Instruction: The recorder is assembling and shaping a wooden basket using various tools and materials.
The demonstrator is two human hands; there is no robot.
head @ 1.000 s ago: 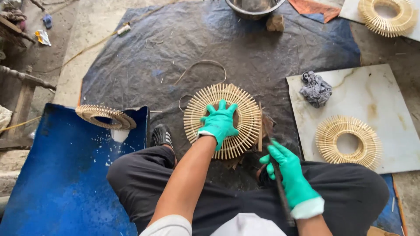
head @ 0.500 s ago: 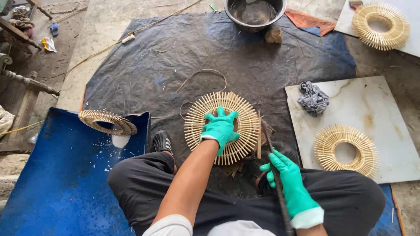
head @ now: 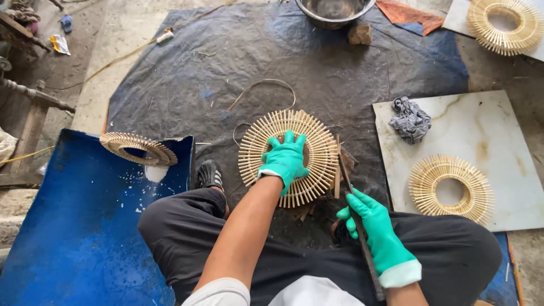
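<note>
The left hand (head: 285, 160) wears a green glove and lies flat near the middle of the frame, fingers spread, arm stretched out. The right hand (head: 371, 224), gloved too, is curled shut lower right.

Four bamboo-stick rings (head: 288, 157), two green-gloved hands (head: 285, 160), one metal bowl (head: 334, 11), one grey rag (head: 411, 119).

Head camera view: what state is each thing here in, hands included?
Left hand: gloved, pressed flat on the middle ring.
Right hand: gloved, gripping a long blade.
Middle ring: flat on the dark sheet.
Ring on tile: lying flat.
Rag: crumpled.
Bowl: upright.
</note>
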